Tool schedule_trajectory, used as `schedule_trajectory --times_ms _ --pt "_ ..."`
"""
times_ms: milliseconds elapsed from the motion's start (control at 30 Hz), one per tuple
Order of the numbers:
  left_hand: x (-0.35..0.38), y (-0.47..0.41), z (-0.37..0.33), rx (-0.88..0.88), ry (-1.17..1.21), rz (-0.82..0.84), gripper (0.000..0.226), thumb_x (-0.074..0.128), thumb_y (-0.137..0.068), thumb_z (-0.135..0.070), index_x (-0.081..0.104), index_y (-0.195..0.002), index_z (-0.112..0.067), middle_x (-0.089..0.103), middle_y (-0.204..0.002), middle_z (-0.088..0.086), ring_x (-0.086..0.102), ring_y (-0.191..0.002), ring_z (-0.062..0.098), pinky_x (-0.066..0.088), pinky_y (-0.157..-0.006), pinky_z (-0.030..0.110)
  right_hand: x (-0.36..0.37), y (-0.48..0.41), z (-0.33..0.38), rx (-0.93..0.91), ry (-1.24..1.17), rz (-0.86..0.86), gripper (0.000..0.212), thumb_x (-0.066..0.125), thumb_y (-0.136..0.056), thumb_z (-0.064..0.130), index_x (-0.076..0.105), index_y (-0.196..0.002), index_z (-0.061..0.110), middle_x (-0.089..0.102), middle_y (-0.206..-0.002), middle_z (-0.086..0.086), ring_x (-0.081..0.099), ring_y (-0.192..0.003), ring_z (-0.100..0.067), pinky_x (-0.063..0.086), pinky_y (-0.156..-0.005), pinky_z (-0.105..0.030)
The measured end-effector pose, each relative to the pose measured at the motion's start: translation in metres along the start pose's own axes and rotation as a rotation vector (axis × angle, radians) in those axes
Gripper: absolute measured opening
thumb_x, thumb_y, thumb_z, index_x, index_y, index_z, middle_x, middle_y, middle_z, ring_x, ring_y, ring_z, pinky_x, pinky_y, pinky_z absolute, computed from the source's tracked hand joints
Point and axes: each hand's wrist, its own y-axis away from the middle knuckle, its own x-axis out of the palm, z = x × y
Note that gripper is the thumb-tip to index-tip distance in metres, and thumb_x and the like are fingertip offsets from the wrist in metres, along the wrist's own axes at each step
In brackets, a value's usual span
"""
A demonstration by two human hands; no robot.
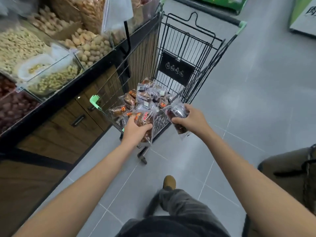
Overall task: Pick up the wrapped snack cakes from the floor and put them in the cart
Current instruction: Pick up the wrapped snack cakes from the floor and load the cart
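Observation:
A black wire shopping cart [207, 53] with green corner caps stands ahead of me on the grey floor. Several clear-wrapped brown snack cakes [145, 98] are piled in its near end. My left hand [135, 130] grips a wrapped brown cake with a red label [145, 119] at the cart's near rim. Just outside the cart's right edge, my right hand [192, 118] holds a wrapped dark cake [177, 115]. No cakes show on the visible floor.
A display counter [56, 103] with wooden doors and bins of bulk snacks [20, 43] runs along the left, close to the cart. My own foot [169, 182] is on the tiles below. Another person's leg [287, 168] stands at the right edge.

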Motion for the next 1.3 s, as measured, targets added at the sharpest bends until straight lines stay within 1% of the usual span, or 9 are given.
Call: schedule_trajectory --times_ms 167,300,433,567,767,867,967,1067,1300 --pt "0.015 -0.044 -0.014 -0.076 0.091 -0.134 0.053 0.075 -0.074 -0.036 0.048 -0.117 -0.022 0.062 -0.106 -0.003 0.062 -0.096 0.018 0.049 -0.092 0.04 -0.012 -0.084 0.01 -0.069 0.069 0.132 0.042 0.074 -0.069 0.035 0.058 -0.103 0.015 0.068 -0.09 -0.007 0.066 -0.082 -0.026 0.056 -0.072 -0.043" --pt "0.018 -0.07 -0.015 -0.145 0.154 -0.267 0.049 0.072 -0.077 -0.039 0.042 -0.112 -0.025 0.056 -0.094 -0.012 0.06 -0.095 0.016 0.049 -0.088 0.037 -0.006 -0.135 0.016 -0.111 0.142 0.201 0.053 0.074 -0.072 0.04 0.057 -0.115 0.013 0.062 -0.081 0.004 0.058 -0.067 -0.012 0.042 -0.051 -0.025" --pt "0.02 -0.106 -0.008 -0.26 0.195 -0.352 0.052 0.069 -0.079 -0.042 0.039 -0.117 -0.025 0.055 -0.097 -0.009 0.06 -0.094 0.017 0.05 -0.085 0.036 0.008 -0.183 0.013 -0.139 0.181 0.269 0.032 0.074 -0.072 0.038 0.051 -0.082 0.02 0.055 -0.07 0.004 0.048 -0.059 -0.011 0.031 -0.048 -0.025" --pt "0.032 -0.153 0.001 -0.361 0.244 -0.409 0.056 0.068 -0.081 -0.04 0.039 -0.124 -0.02 0.057 -0.092 -0.007 0.059 -0.079 0.01 0.048 -0.066 0.028 0.029 -0.232 0.007 -0.126 0.234 0.347 0.036 0.074 -0.073 0.039 0.047 -0.087 0.02 0.052 -0.075 0.008 0.049 -0.065 -0.012 0.032 -0.052 -0.026" --pt "0.054 -0.242 0.008 -0.499 0.359 -0.435 0.057 0.07 -0.079 -0.038 0.043 -0.126 -0.024 0.062 -0.108 0.0 0.064 -0.096 0.026 0.052 -0.088 0.045 0.08 -0.318 0.0 -0.06 0.336 0.394 0.042 0.072 -0.077 0.042 0.049 -0.098 0.014 0.051 -0.07 0.007 0.048 -0.061 -0.009 0.026 -0.049 -0.023" --pt "0.059 -0.292 0.006 -0.526 0.337 -0.48 0.055 0.069 -0.079 -0.04 0.043 -0.124 -0.022 0.06 -0.11 -0.004 0.06 -0.102 0.023 0.046 -0.093 0.039 0.11 -0.363 -0.003 -0.005 0.32 0.438 0.063 0.073 -0.079 0.041 0.049 -0.125 0.005 0.061 -0.094 -0.001 0.049 -0.066 -0.005 0.036 -0.055 -0.022" --pt "0.061 -0.346 0.002 -0.502 0.307 -0.494 0.056 0.07 -0.079 -0.039 0.044 -0.124 -0.018 0.06 -0.113 -0.002 0.058 -0.092 0.013 0.043 -0.088 0.034 0.141 -0.412 -0.007 0.024 0.323 0.44 0.057 0.074 -0.079 0.04 0.048 -0.118 0.008 0.053 -0.087 0.003 0.046 -0.07 -0.01 0.044 -0.067 -0.031" --pt "0.061 -0.391 0.005 -0.507 0.267 -0.495 0.062 0.071 -0.079 -0.038 0.041 -0.129 -0.018 0.058 -0.119 0.001 0.056 -0.108 0.022 0.044 -0.096 0.039 0.17 -0.452 -0.011 0.06 0.314 0.45 0.06 0.072 -0.079 0.044 0.048 -0.123 0.012 0.062 -0.105 -0.004 0.055 -0.084 -0.016 0.054 -0.083 -0.043" --pt "0.056 -0.463 0.031 -0.58 0.267 -0.58 0.058 0.069 -0.079 -0.042 0.045 -0.123 -0.014 0.06 -0.119 0.005 0.055 -0.113 0.027 0.043 -0.096 0.036 0.226 -0.503 -0.025 0.046 0.348 0.462 0.068 0.07 -0.08 0.045 0.043 -0.132 0.01 0.056 -0.127 -0.01 0.054 -0.116 -0.028 0.046 -0.098 -0.046"
